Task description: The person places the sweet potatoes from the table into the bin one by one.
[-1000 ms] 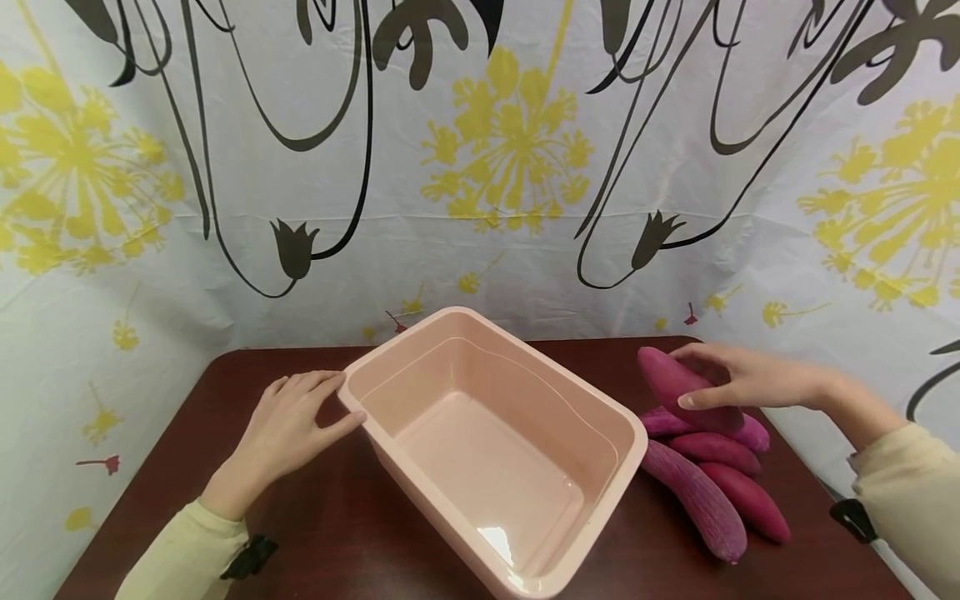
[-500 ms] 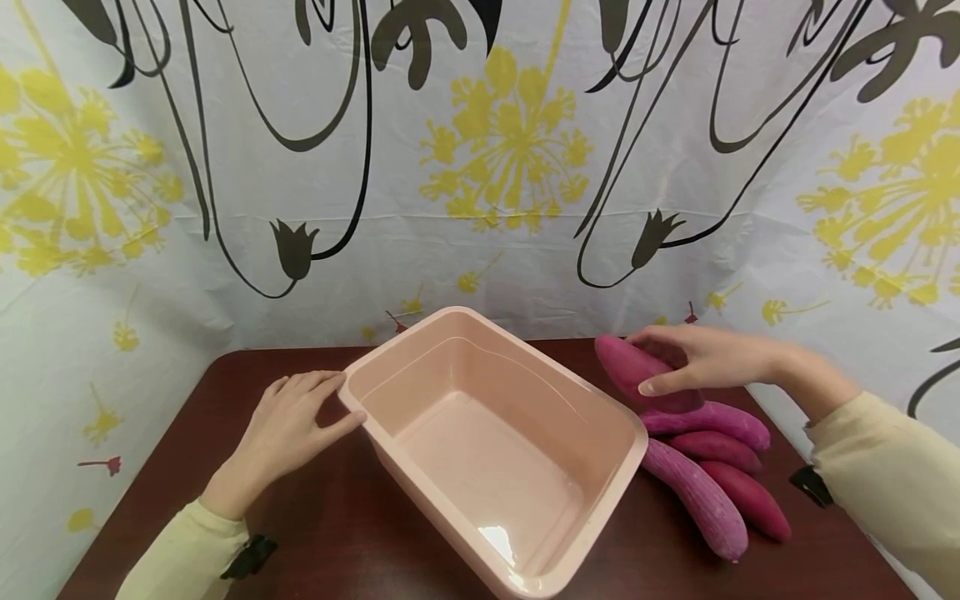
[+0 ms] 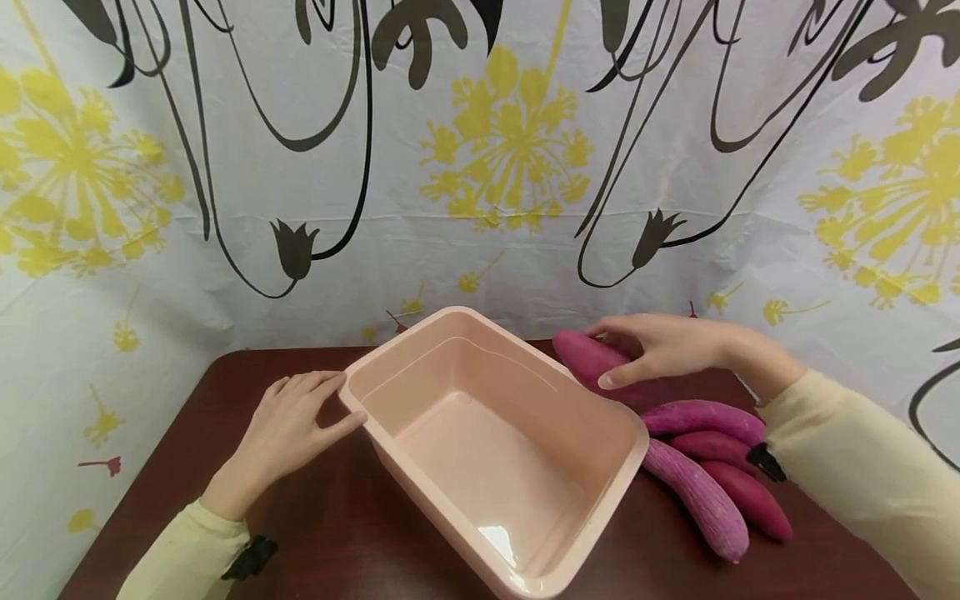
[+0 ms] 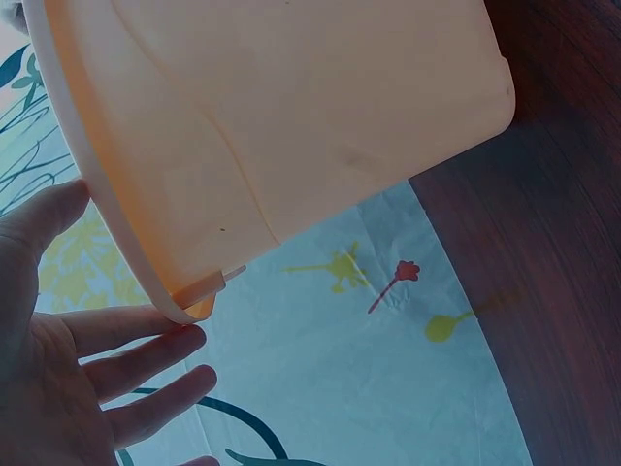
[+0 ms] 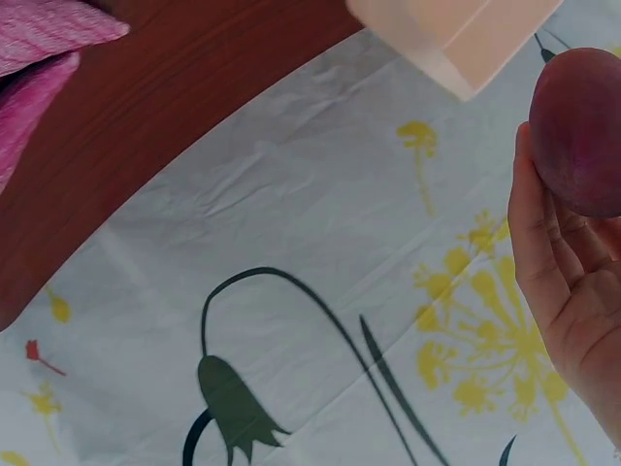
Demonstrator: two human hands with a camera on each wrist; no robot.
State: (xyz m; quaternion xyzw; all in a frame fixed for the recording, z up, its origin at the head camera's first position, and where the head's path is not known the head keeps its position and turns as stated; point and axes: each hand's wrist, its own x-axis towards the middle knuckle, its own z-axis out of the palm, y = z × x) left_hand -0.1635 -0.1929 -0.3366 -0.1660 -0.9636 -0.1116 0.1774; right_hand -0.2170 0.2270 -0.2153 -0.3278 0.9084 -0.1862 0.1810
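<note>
A pale pink plastic basin (image 3: 487,467) stands at an angle on the dark table, nothing lying in it. My left hand (image 3: 288,425) rests with its fingertips and thumb on the basin's left corner rim; the left wrist view shows the fingers nearly straight against that rim (image 4: 107,218). Beyond the basin's right-hand rim, my right hand (image 3: 671,346) grips a purple sweet potato (image 3: 588,354) between thumb and fingers, off the table. In the right wrist view the sweet potato (image 5: 587,136) shows its rounded end, partly cut off by the frame.
Right of the basin lie more purple sweet potatoes: a long ridged one (image 3: 701,500), a curved one (image 3: 705,415) and smoother red ones (image 3: 753,500). The dark red table (image 3: 315,517) meets a white flowered cloth (image 3: 495,275) behind.
My right hand has carried the sweet potato leftward and slightly up, from above the pile to the basin's far right rim. The left hand and basin have stayed in place.
</note>
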